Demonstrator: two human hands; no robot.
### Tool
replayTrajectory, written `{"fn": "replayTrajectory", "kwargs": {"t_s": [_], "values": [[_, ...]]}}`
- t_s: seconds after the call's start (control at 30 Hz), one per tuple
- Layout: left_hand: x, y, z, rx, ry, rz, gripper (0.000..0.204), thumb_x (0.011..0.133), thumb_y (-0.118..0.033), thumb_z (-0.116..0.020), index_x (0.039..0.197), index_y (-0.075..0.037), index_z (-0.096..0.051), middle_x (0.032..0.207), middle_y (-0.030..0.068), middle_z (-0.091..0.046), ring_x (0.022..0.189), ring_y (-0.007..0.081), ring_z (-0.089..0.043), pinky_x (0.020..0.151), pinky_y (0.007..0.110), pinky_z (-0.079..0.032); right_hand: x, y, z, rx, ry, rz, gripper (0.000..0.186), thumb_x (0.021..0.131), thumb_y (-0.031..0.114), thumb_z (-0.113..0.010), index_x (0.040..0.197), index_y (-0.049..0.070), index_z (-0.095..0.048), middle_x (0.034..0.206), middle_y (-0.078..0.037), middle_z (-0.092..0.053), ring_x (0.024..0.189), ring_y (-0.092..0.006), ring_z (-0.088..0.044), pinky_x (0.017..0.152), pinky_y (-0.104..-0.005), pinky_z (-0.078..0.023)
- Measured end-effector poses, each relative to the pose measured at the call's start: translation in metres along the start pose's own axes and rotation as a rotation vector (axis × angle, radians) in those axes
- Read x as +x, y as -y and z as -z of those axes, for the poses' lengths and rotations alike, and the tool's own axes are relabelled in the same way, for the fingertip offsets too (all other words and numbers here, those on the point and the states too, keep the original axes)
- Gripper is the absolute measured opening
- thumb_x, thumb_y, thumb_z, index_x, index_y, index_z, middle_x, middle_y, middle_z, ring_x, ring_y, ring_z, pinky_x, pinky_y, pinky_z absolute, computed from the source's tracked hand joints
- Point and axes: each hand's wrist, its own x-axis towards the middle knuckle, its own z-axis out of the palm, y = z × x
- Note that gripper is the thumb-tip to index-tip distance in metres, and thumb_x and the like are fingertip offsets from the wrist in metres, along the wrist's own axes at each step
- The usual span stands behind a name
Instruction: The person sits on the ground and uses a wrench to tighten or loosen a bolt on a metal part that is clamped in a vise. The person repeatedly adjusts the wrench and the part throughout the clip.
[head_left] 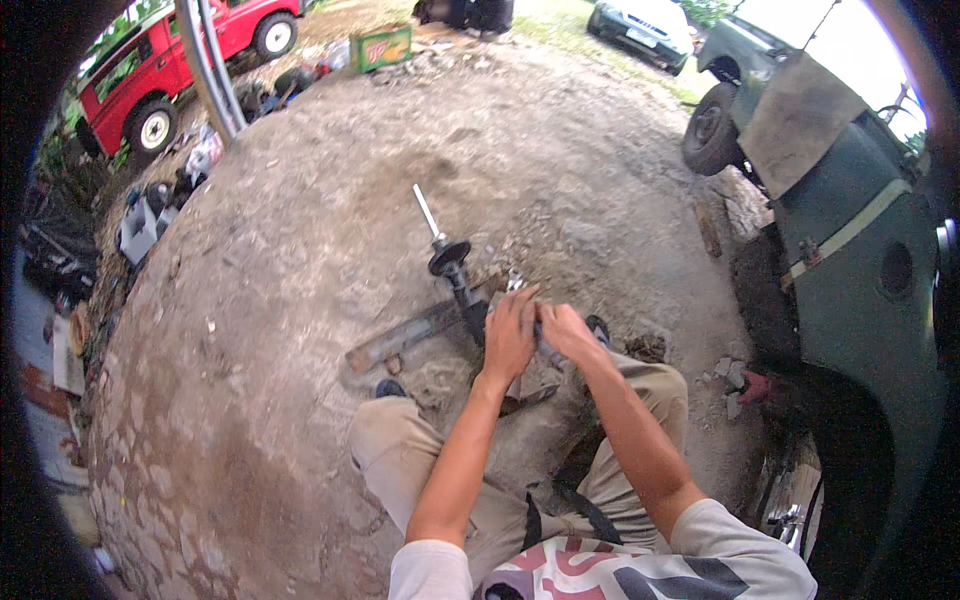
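Observation:
A black shock absorber strut (pixel 452 270) with a bare silver rod slants away from me over the dirt ground, between my bent knees. Its lower end runs in beside my left hand (pixel 511 333), which is closed, back up, its fingers curled together. Close against it on the right is my right hand (pixel 566 331), also closed, thumb side toward the left hand. A small shiny metal piece (pixel 515 281) shows just past the left fingertips. What lies inside either grip is hidden by the fingers. Beneath the strut lies a flat rusty metal bar (pixel 405 337).
A dark green vehicle body (pixel 860 265) stands close on my right. Beyond are a red off-road vehicle (pixel 165 65), a light-coloured car (pixel 645 32) and a green crate (pixel 382 50). A metal pole (pixel 212 70) and assorted scrap (pixel 145 225) line the left.

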Motion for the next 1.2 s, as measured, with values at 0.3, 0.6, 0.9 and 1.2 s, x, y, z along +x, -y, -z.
{"fn": "replayTrajectory", "kwargs": {"t_s": [0.3, 0.6, 0.9, 1.2], "values": [[0.004, -0.006, -0.003, 0.017, 0.071, -0.009, 0.037, 0.103, -0.027, -0.033, 0.131, -0.011, -0.051, 0.127, 0.0146, -0.054, 0.121, 0.0329, -0.048, 0.1, 0.046, -0.034, 0.006, -0.01, -0.009, 0.223, -0.068, -0.177, 0.057, 0.1, 0.04, -0.027, 0.11, -0.003, -0.062, 0.095, -0.034, -0.062, 0.097, -0.0506, -0.058, 0.085, -0.0549, -0.045], [0.003, 0.003, 0.005, -0.006, 0.014, 0.015, 0.044, 0.103, -0.029, -0.031, 0.142, -0.011, -0.042, 0.136, 0.0203, -0.044, 0.124, 0.0378, -0.044, 0.101, 0.047, -0.034, -0.015, 0.03, 0.004, 0.042, -0.031, -0.029, 0.049, 0.1, 0.033, -0.028, 0.115, -0.003, -0.059, 0.106, -0.033, -0.059, 0.104, -0.0491, -0.055, 0.089, -0.0527, -0.043], [0.001, 0.009, 0.003, -0.027, 0.007, 0.029, 0.044, 0.103, -0.027, -0.033, 0.145, -0.013, -0.038, 0.136, 0.0207, -0.043, 0.126, 0.0382, -0.042, 0.101, 0.047, -0.034, -0.02, 0.036, 0.007, -0.046, -0.009, -0.012, 0.048, 0.1, 0.033, -0.029, 0.11, -0.002, -0.061, 0.1, -0.032, -0.062, 0.096, -0.0493, -0.058, 0.084, -0.0558, -0.044], [0.002, 0.007, -0.003, -0.012, 0.02, 0.026, 0.046, 0.103, -0.029, -0.032, 0.146, -0.014, -0.036, 0.137, 0.0205, -0.043, 0.128, 0.0373, -0.041, 0.103, 0.049, -0.03, -0.005, 0.018, -0.004, -0.142, -0.085, 0.07, 0.039, 0.097, 0.029, -0.033, 0.11, 0.002, -0.06, 0.097, -0.03, -0.062, 0.093, -0.0484, -0.059, 0.08, -0.0561, -0.046]]}}
